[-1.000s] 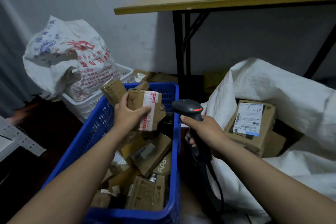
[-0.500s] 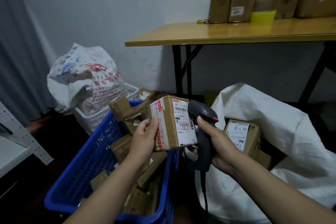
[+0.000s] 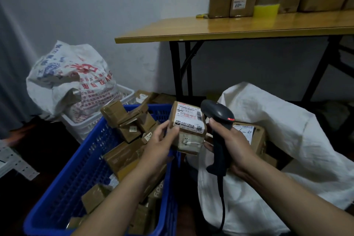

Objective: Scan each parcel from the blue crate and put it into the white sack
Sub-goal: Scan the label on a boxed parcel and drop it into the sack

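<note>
- Fingers (image 3: 172,130) of the left hand (image 3: 159,143) curl round a labelled parcel (image 3: 188,126), holding it above the right edge of the blue crate (image 3: 76,168); its label faces up
- the right hand (image 3: 236,145) grips the scanner (image 3: 217,119) by its handle; the scanner's head sits just beside the parcel
- one box (image 3: 257,136) lies in the white sack (image 3: 287,121); many remain in the crate
- the task seems to be in its early part; this parcel is probably mid-scan and not yet sacked
</note>
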